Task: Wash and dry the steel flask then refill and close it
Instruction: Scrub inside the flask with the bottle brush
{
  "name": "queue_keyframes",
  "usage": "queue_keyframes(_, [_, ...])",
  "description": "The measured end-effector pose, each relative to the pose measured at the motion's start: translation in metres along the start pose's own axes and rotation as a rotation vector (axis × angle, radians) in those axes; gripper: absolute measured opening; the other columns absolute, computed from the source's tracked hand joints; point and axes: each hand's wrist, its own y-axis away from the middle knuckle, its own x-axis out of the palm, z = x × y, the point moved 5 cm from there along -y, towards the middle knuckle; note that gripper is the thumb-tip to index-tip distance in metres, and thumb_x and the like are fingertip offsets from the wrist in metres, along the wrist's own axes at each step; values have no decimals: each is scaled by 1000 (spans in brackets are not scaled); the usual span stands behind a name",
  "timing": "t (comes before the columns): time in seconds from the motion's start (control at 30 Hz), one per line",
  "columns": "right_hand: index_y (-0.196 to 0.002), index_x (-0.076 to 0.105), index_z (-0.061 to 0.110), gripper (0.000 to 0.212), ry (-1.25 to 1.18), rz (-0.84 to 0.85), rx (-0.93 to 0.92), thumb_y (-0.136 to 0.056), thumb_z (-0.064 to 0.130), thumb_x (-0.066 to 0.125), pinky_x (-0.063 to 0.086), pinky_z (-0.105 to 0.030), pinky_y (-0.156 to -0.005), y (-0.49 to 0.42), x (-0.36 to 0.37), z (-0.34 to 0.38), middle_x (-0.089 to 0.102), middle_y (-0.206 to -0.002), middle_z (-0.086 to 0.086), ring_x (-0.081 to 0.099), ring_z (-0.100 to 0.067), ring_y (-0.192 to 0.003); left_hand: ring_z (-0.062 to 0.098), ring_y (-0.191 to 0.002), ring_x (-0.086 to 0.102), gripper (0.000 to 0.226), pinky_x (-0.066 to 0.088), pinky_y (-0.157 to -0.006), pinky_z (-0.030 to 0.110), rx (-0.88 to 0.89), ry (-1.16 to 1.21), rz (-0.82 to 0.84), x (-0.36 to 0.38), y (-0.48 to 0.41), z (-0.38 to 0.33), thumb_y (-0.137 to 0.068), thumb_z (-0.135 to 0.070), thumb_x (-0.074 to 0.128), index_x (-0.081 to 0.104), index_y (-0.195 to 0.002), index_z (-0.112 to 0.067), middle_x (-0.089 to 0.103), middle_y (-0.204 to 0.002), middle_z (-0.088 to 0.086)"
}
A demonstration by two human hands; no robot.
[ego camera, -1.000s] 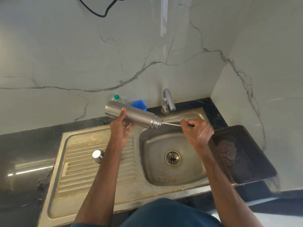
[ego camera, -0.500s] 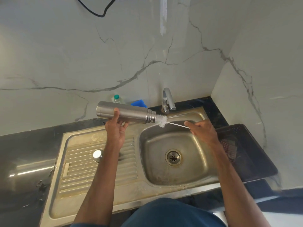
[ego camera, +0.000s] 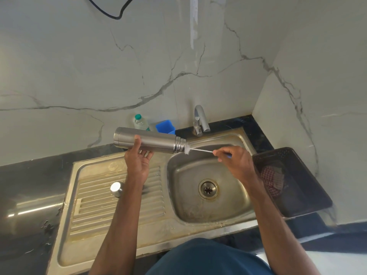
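Note:
The steel flask [ego camera: 151, 140] lies nearly level above the back of the sink, its threaded mouth pointing right. My left hand [ego camera: 138, 159] grips its body from below, thumb over the front. A thin white bottle brush [ego camera: 199, 150] has its bristle head partly inside the flask's mouth. My right hand [ego camera: 234, 160] pinches the brush's handle end over the basin. The flask's steel cap [ego camera: 116, 188] stands on the ribbed drainboard, beside my left forearm.
The steel sink basin [ego camera: 190, 207] with its drain sits below my hands, the tap [ego camera: 199, 121] behind it. A small plastic bottle [ego camera: 140, 122] and blue container [ego camera: 165, 126] stand at the wall. A dark tray [ego camera: 309, 187] holding a checked cloth [ego camera: 271, 180] lies right.
The brush was deep in the flask, then came out with its bristles clear of the mouth; now the bristle head is partly back inside. The flask has levelled and shifted slightly left.

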Motion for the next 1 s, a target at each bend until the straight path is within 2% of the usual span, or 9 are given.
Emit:
queue_keyframes(0.07, [-88,81,25,28,37,-61,-23,-95,49,69,58,-30,-64,-1,0,1,75,-75,15,70,-1,-68,28,-125,67,36,61,-95,44,-9,4,15,2,1,1,-100,-23,68,58,-134,-18,63,-143,15])
queue_keyframes(0.13, [-80,80,26,32,64,-107,-13,-95,51,68,49,-23,-57,1,2,8,70,-69,21,65,3,-63,27,-124,68,37,62,-94,42,-18,11,21,5,0,2,-101,-25,67,58,-136,-19,64,-143,14])
queue_keyframes(0.2, [-74,77,26,37,83,-67,18,-96,53,66,37,-13,-53,3,7,19,61,-58,25,60,5,-57,28,-127,66,45,60,-97,44,-14,14,20,5,-2,1,-101,-27,67,54,-143,-16,62,-145,15])
queue_keyframes(0.33, [-70,75,19,39,28,7,34,-98,45,69,34,-12,-49,4,10,30,51,-47,35,54,6,-47,31,-132,63,71,55,-104,50,12,-23,63,3,-2,-4,-88,-37,81,51,-148,-13,61,-147,16])
queue_keyframes(0.5, [-67,78,23,41,-101,-47,73,-93,53,72,35,-19,-51,3,-7,8,60,-50,24,49,-4,-42,29,-131,63,53,50,-111,55,26,-17,57,-6,-8,-9,-99,-29,69,51,-147,-15,60,-148,17])
queue_keyframes(0.67, [-66,76,18,42,-123,30,31,-94,48,73,31,-13,-50,6,13,30,53,-45,27,45,-2,-40,31,-132,62,68,53,-107,52,27,-85,144,8,-1,-7,-92,-37,78,50,-148,-12,58,-148,18])
queue_keyframes(0.77, [-67,77,22,38,-177,-7,68,-92,51,74,37,-27,-51,3,9,18,60,-50,21,45,-5,-41,30,-131,63,49,58,-101,49,39,-128,188,13,-1,-9,-105,-28,60,50,-149,-10,61,-144,17])
queue_keyframes(0.87, [-68,77,21,40,-266,-45,95,-90,54,75,46,-46,-51,2,-5,-8,67,-56,4,51,-29,-46,27,-128,66,38,59,-100,47,55,-59,155,9,-6,-16,-106,-24,58,55,-142,-13,69,-132,10])
queue_keyframes(1.0, [-63,74,26,39,-241,20,66,-91,54,72,32,-24,-46,6,10,10,67,-55,1,41,-5,-40,30,-131,63,46,60,-95,43,45,-68,156,13,-8,-8,-103,-27,63,52,-146,-12,66,-138,13])
